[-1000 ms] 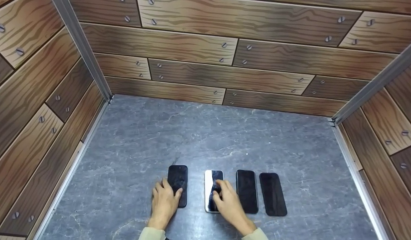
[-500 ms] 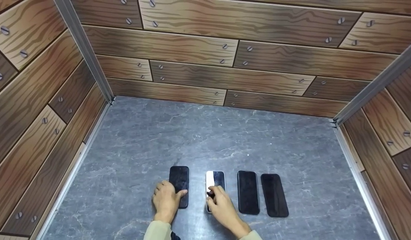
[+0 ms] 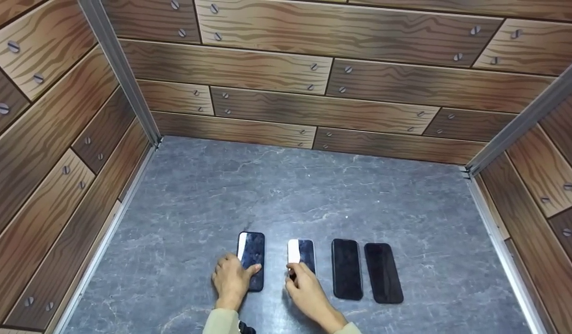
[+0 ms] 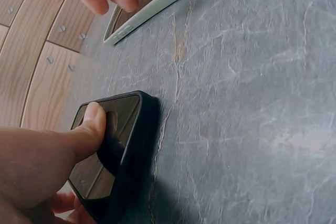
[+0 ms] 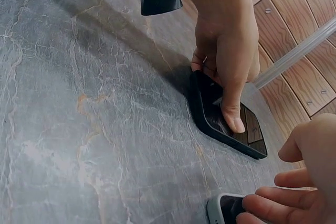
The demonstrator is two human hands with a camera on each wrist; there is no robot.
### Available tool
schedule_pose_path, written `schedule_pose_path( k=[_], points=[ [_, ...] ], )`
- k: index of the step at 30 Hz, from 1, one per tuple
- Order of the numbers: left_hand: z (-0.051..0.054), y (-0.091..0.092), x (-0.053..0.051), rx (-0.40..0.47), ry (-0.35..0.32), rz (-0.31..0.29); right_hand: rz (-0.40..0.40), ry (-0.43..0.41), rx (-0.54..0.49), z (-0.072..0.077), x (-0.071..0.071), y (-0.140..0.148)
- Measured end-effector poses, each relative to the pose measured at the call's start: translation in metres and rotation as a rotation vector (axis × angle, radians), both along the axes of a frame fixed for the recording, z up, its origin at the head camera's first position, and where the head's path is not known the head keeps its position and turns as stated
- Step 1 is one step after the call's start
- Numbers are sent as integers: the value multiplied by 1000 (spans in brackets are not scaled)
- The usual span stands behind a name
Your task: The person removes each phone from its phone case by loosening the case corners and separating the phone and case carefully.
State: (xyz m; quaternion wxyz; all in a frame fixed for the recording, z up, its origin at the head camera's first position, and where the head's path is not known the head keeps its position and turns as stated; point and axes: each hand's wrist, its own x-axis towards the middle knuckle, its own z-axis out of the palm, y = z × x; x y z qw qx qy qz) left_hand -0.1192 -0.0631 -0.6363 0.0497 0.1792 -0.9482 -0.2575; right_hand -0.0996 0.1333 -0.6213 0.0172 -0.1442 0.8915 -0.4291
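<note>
While left hand (image 3: 232,280) grips one black phone (image 3: 254,253), right hand (image 3: 306,290), fingers loosely bent, overhangs one pale-edged phone (image 3: 305,252); two dark phones (image 3: 347,269) alongside.

Left hand (image 4: 42,163) around black-cased phone (image 4: 124,142)

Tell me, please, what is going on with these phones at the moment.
A person is handling two of four phones lined up on a grey surface. The left hand grips the leftmost phone, with its thumb on top. The right hand is over the pale-edged phone next to it, fingers loosely bent at that phone without a clear grip. Farther right, a third phone and a fourth phone lie face up, with neither hand on them.
</note>
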Motion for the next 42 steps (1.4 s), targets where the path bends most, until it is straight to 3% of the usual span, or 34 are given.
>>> schedule_pose_path(
  k=[6,14,20,24,30,35,42],
  points=[
    [4,-14,2,106,-27,-38,-12,-19,16,0,2,2],
    [13,-21,7,329,80,-122,-13,-5,-2,0,0,1],
    [19,-18,13,434,100,-166,-14,-50,-63,1,-3,0],
    [27,-13,16,521,96,-204,-32,-150,-142,5,-6,1],
    [35,-4,19,602,82,-287,-36,-391,-384,15,-11,1],
    [40,3,21,659,101,-351,-33,-427,-466,19,-17,5],
    [45,13,22,776,52,-398,-44,-481,-572,35,-17,13]
  ],
)
